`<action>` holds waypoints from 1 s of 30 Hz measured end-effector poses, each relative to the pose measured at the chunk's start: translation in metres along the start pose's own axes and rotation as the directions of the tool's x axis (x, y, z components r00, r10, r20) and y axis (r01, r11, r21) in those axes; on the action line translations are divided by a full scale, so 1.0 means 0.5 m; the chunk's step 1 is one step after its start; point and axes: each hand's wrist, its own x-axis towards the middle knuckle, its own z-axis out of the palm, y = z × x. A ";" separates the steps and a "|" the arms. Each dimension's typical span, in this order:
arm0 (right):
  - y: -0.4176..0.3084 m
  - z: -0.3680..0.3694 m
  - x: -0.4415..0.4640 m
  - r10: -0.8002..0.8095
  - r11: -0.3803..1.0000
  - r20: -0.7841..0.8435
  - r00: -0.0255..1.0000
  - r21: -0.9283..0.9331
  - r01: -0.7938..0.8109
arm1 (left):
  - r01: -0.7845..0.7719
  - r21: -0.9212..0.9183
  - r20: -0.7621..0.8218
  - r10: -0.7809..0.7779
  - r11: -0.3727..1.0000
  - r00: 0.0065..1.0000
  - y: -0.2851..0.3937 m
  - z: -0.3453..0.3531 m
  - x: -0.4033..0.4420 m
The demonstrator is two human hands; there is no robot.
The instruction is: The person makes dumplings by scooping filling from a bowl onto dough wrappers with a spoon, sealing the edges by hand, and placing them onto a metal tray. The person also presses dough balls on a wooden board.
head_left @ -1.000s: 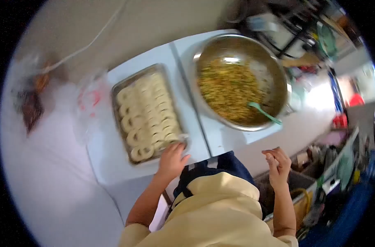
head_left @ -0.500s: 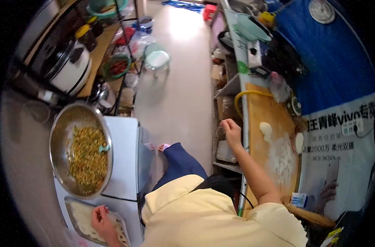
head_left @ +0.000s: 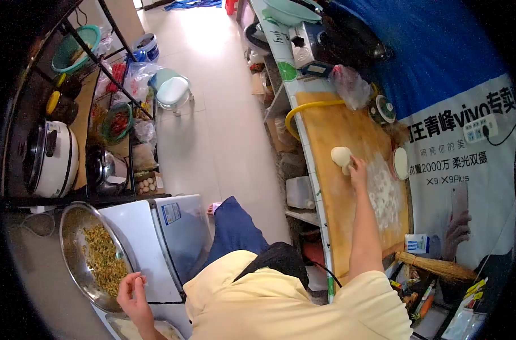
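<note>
My right hand (head_left: 358, 173) is over the wooden board, its fingers pinching the edge of a pale round dough wrapper (head_left: 341, 155). More than one wrapper seems to overlap there. White flour (head_left: 384, 195) is spread over the board beside that hand. My left hand (head_left: 134, 299) is raised near the rim of a large steel bowl (head_left: 65, 226), thumb and fingers a little apart, with nothing visible between them. Chopped yellow-green filling (head_left: 102, 255) lies in the bowl. Below the left hand, a tray (head_left: 166, 328) with pale contents is partly cut off by the frame.
The wooden board (head_left: 320, 119) rests on a counter at the right, with a yellow hose (head_left: 292, 116) around its corner. A white round-topped container (head_left: 401, 163) stands by the wall. At the left are a shelf with a rice cooker (head_left: 56, 158) and a stool (head_left: 173, 90) on the floor.
My right hand has moved from over the aisle onto the dough on the board. My left hand has lifted off the tray toward the bowl. The view has turned right.
</note>
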 end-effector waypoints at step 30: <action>-1.010 0.169 -0.473 -0.560 0.487 0.807 0.190 0.505 -0.713 | 0.216 -0.976 0.218 0.040 0.041 0.975 0.055 0.114 0.044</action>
